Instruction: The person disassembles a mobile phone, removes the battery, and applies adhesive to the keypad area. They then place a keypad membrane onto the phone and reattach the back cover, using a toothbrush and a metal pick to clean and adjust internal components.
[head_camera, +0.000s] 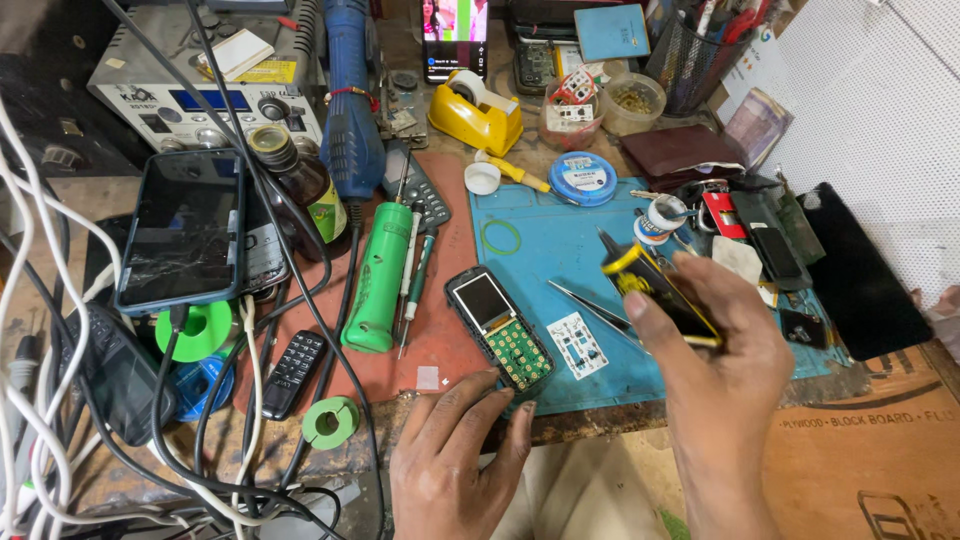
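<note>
the small keypad phone (499, 328) lies face up at the centre of the frame, half on the red mat (440, 330) and half on the blue mat (560, 250), with its front cover and keys already off: the little screen shows at the top and the green keypad board with its gold contacts is bare below. the left hand (455, 450), at the lower centre, rests its fingertips on the bottom edge of that phone, fingers spread and flat, gripping nothing and only steadying it against the front of the worktop (880, 420). the right hand (715, 345), at centre right, is closed around a slim black and yellow tool (655, 290), held above the blue mat with its dark tip pointing up and to the left, clear of the phone. just beside the phone to the right lie a small white circuit piece (577, 344) and a pair of tweezers (590, 305), both untouched. judging from this, the opening-up appears done and the work on the exposed board is in hand or about to be; the phone is not yet closed again, and i cannot make out its removed cover among the clutter. further off, a cracked smartphone (185, 235) sits at the left, a green cylinder (380, 280) lies on the red mat, and a yellow tape dispenser (475, 110) stands at the upper centre.
</note>
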